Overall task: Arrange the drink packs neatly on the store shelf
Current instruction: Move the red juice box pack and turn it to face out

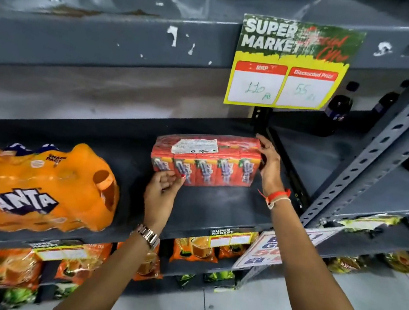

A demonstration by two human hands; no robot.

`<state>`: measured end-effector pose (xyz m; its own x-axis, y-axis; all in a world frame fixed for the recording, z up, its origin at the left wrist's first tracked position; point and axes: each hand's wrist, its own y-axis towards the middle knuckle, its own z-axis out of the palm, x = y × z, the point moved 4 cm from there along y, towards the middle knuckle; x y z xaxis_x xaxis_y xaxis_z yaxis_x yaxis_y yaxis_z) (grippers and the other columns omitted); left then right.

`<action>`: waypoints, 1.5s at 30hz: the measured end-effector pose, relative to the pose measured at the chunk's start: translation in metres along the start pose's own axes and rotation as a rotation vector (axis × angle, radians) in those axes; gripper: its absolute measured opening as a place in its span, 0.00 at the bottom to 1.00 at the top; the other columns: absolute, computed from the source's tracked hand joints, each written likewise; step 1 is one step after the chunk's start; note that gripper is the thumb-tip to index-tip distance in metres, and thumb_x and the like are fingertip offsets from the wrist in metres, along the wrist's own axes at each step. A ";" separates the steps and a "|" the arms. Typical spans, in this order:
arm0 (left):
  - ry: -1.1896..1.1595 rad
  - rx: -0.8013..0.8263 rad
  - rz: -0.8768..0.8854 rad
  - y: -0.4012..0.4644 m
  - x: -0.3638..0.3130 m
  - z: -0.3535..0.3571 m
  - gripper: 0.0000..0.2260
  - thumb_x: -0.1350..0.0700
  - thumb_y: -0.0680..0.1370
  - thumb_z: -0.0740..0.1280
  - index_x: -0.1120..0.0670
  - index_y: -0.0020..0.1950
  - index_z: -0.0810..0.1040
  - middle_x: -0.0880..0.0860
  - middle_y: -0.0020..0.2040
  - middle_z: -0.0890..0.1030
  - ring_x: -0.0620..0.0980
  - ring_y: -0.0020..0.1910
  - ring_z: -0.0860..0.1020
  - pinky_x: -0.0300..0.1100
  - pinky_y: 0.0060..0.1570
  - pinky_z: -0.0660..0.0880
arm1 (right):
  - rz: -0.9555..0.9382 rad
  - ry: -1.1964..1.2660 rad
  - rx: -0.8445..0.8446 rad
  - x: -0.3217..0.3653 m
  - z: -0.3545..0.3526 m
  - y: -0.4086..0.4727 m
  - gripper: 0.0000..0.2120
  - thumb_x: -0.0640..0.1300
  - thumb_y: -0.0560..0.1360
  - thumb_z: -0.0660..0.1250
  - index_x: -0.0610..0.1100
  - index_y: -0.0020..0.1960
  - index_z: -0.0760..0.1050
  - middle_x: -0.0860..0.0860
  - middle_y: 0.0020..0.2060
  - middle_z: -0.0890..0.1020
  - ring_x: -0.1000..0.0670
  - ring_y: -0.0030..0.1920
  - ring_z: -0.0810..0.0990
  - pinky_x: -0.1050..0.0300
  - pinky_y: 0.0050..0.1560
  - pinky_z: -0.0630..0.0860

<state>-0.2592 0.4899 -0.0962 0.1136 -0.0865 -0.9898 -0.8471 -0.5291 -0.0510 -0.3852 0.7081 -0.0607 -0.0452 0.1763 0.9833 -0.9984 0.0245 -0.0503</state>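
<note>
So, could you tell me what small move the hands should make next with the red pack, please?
Probably turn the red pack square to the shelf edge: both hands, left and right, grip its ends, and it sits slightly angled.

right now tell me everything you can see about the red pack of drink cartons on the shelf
The red pack of drink cartons is a row of small red-orange cartons bound in clear, shiny plastic wrap, with a white printed label on top. It stands upright on the dark grey shelf, towards the right end, front faces turned to the aisle. The left hand touches its lower left corner and the right hand presses against its right end. The orange soda pack lies apart to its left.
</note>
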 end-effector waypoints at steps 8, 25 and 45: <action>0.112 0.357 -0.096 0.039 -0.051 0.032 0.19 0.37 0.74 0.59 0.48 0.57 0.75 0.52 0.61 0.78 0.51 0.55 0.78 0.34 0.49 0.76 | -0.053 -0.087 -0.387 -0.027 -0.010 -0.100 0.15 0.54 0.70 0.55 0.50 0.47 0.76 0.44 0.50 0.82 0.45 0.53 0.80 0.46 0.57 0.76; 0.230 0.086 0.182 0.023 -0.054 0.003 0.22 0.41 0.75 0.61 0.49 0.66 0.71 0.55 0.60 0.79 0.49 0.49 0.81 0.43 0.46 0.78 | -0.053 -0.140 -0.352 -0.012 -0.011 -0.073 0.24 0.48 0.76 0.63 0.43 0.70 0.62 0.45 0.70 0.66 0.49 0.70 0.65 0.56 0.68 0.61; -0.255 0.249 -0.095 -0.035 0.007 0.004 0.25 0.40 0.68 0.63 0.48 0.62 0.70 0.49 0.56 0.80 0.50 0.57 0.79 0.49 0.60 0.73 | -0.139 -0.014 -0.479 -0.028 -0.042 -0.114 0.06 0.47 0.76 0.64 0.47 0.51 0.73 0.57 0.42 0.79 0.59 0.42 0.77 0.67 0.44 0.73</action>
<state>-0.2310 0.5112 -0.1018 0.0915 0.1831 -0.9788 -0.9428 -0.3004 -0.1444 -0.2689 0.7416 -0.0895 0.0836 0.1260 0.9885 -0.8680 0.4964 0.0102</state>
